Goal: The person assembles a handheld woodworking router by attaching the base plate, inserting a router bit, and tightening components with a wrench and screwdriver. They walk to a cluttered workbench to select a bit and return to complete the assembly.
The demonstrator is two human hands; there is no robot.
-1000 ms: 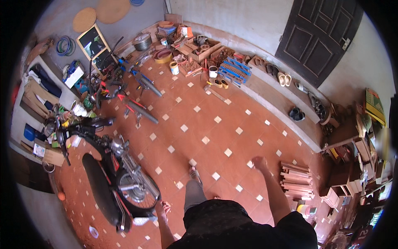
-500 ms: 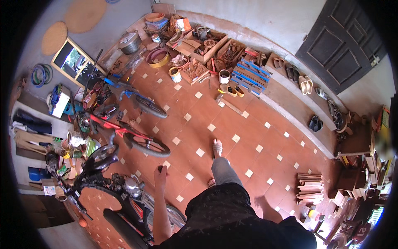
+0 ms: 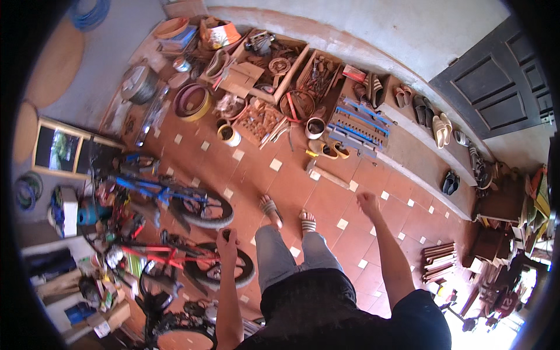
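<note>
Our left hand (image 3: 226, 240): fingers curled shut around a small dark object we cannot identify, held over the rear wheel (image 3: 220, 267) of the red bicycle (image 3: 175, 256). Our right hand (image 3: 367, 203): empty, fingers loosely curled, hanging above the tiled floor (image 3: 326, 198), near the hammer (image 3: 328, 174) but well clear of it. Blue bicycle (image 3: 169, 197) beside the red one. Blue tool rack (image 3: 353, 125) against the step. Sandalled feet (image 3: 289, 214) between both hands.

Bicycle repair workshop, bicycles (image 3: 175, 201), tool crates (image 3: 274, 67)
</note>
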